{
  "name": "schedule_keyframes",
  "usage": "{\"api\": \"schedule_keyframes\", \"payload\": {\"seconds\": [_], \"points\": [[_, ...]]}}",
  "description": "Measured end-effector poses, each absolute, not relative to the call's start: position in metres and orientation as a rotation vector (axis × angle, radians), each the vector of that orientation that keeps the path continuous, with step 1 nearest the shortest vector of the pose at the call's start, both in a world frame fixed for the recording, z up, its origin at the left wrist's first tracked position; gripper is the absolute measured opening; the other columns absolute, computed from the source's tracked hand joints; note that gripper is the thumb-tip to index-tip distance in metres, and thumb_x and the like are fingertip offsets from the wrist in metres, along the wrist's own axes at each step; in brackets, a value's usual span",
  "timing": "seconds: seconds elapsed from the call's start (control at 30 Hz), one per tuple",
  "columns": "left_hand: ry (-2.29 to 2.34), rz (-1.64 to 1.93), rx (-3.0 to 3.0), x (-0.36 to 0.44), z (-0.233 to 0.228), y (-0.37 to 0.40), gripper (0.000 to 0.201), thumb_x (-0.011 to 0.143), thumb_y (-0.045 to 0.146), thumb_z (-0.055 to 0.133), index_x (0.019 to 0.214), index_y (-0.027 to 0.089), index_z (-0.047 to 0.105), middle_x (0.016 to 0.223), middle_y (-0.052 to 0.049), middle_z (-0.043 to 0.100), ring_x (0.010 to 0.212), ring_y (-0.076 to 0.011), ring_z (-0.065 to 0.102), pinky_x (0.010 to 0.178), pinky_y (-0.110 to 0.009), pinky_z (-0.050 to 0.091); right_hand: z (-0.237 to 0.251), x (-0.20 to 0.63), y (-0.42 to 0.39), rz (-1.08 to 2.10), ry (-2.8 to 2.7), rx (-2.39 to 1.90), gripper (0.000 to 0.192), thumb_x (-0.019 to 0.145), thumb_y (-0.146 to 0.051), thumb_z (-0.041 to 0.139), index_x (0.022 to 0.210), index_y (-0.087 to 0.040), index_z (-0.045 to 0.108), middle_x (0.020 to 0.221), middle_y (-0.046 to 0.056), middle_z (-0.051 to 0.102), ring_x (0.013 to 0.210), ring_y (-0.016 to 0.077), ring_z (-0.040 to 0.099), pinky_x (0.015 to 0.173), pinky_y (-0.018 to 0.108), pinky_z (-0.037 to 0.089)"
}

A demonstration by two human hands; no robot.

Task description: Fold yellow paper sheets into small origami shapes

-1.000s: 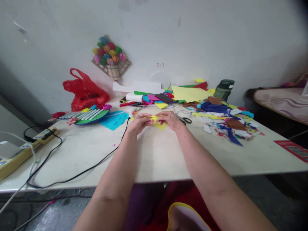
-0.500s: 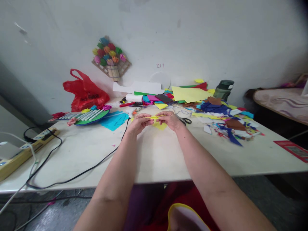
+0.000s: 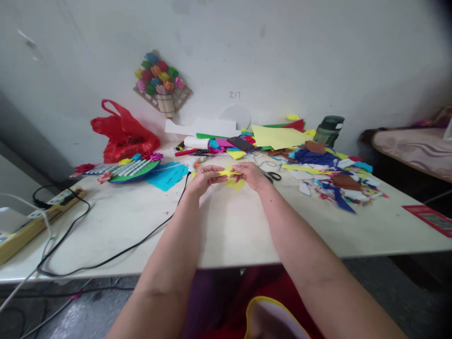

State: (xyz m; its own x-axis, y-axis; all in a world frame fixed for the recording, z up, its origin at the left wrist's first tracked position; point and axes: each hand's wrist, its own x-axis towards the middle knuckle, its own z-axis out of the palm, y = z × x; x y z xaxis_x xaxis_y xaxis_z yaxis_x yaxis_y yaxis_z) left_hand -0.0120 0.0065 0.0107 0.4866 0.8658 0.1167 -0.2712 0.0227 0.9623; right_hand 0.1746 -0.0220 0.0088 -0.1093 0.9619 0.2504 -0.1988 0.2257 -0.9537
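Yellow paper piece (image 3: 231,178), small and thin, is pinched between left hand (image 3: 204,179) and right hand (image 3: 251,174), fingertips closed on it for fine folding. It hangs just above the white table (image 3: 226,226) mid-surface; scissors (image 3: 272,176) lie beside the right hand, scraps (image 3: 332,179) toward the far right edge.

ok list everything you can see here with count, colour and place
table: 1, white, centre
yellow paper piece: 1, yellow, between both hands
scissors: 1, black handles, right of the hands
paper scraps: many, mixed colours, right side
paper sheets: several, yellow, green, red, white, back by the wall
blue paper: 1, left of the hands
red bag: 1, back left
bottle: 1, dark green, back right
power strip: 1, yellowish, far left
cable: 1, black, left half
paper flowers: 1 bunch, multicolour, on the wall
left hand: 1, pinching the paper
right hand: 1, pinching the paper
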Motion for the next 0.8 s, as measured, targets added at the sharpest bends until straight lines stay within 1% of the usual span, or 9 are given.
{"api": "schedule_keyframes", "payload": {"seconds": [0.2, 0.3, 0.43, 0.57, 0.63, 0.7, 0.8], "points": [[0.666, 0.957, 1.276, -0.0156, 0.0106, 0.0065, 0.025, 0.061, 0.013, 0.065, 0.086, 0.009, 0.062, 0.070, -0.008, 0.069, 0.069, -0.0213, 0.068, 0.081, -0.037, 0.052, 0.0056, 0.1764, -0.0182, 1.193, -1.329, -0.909, 0.031, 0.053, -0.036, 0.078, 0.069, -0.011, 0.070, 0.062, 0.004, 0.066, 0.045, 0.0073, 0.051, 0.051, 0.024, 0.046], [0.682, 0.942, 1.307, -0.0173, 0.0092, 0.0082, 0.024, 0.061, 0.013, 0.066, 0.085, 0.009, 0.062, 0.070, -0.008, 0.069, 0.070, -0.0215, 0.068, 0.079, -0.036, 0.052, 0.0036, 0.1773, -0.0165, 1.169, -1.348, -0.958, 0.032, 0.052, -0.032, 0.079, 0.075, -0.012, 0.072, 0.057, 0.002, 0.065, 0.044, 0.0073, 0.051, 0.050, 0.024, 0.046], [0.693, 0.916, 1.362, -0.0182, 0.0068, 0.0102, 0.025, 0.061, 0.015, 0.066, 0.085, 0.009, 0.062, 0.069, -0.007, 0.068, 0.069, -0.0212, 0.068, 0.077, -0.036, 0.053, 0.0022, 0.1788, -0.0157, 1.152, -1.361, -1.031, 0.034, 0.054, -0.025, 0.079, 0.085, -0.012, 0.072, 0.048, 0.000, 0.061, 0.044, 0.0079, 0.054, 0.051, 0.022, 0.047], [0.736, 0.890, 1.423, -0.0172, 0.0070, 0.0094, 0.026, 0.061, 0.018, 0.067, 0.086, 0.009, 0.062, 0.067, -0.009, 0.068, 0.063, -0.0198, 0.067, 0.073, -0.035, 0.053, 0.0032, 0.1792, -0.0153, 1.139, -1.351, -1.111, 0.029, 0.055, -0.021, 0.079, 0.081, -0.010, 0.072, 0.046, 0.001, 0.060, 0.043, 0.0084, 0.054, 0.049, 0.022, 0.048], [0.747, 0.901, 1.461, -0.0162, 0.0089, 0.0075, 0.027, 0.062, 0.019, 0.066, 0.087, 0.009, 0.061, 0.068, -0.009, 0.068, 0.061, -0.0194, 0.067, 0.069, -0.034, 0.053, 0.0032, 0.1798, -0.0143, 1.146, -1.348, -1.116, 0.029, 0.055, -0.021, 0.079, 0.081, -0.010, 0.071, 0.048, 0.001, 0.061, 0.044, 0.0089, 0.054, 0.049, 0.022, 0.048], [0.758, 0.920, 1.496, -0.0152, 0.0114, 0.0052, 0.027, 0.062, 0.019, 0.065, 0.088, 0.010, 0.061, 0.069, -0.009, 0.068, 0.060, -0.0191, 0.066, 0.066, -0.032, 0.053, 0.0029, 0.1811, -0.0136, 1.166, -1.359, -1.096, 0.033, 0.055, -0.022, 0.080, 0.084, -0.011, 0.071, 0.052, 0.002, 0.064, 0.045, 0.0097, 0.056, 0.048, 0.022, 0.049], [0.793, 0.928, 1.537, -0.0135, 0.0145, 0.0026, 0.024, 0.062, 0.017, 0.063, 0.086, 0.010, 0.062, 0.069, -0.008, 0.069, 0.058, -0.0178, 0.066, 0.063, -0.030, 0.053, 0.0042, 0.1830, -0.0152, 1.209, -1.404, -1.097, 0.034, 0.059, -0.032, 0.078, 0.086, -0.013, 0.070, 0.061, 0.005, 0.067, 0.049, 0.0114, 0.059, 0.046, 0.022, 0.048]]}}
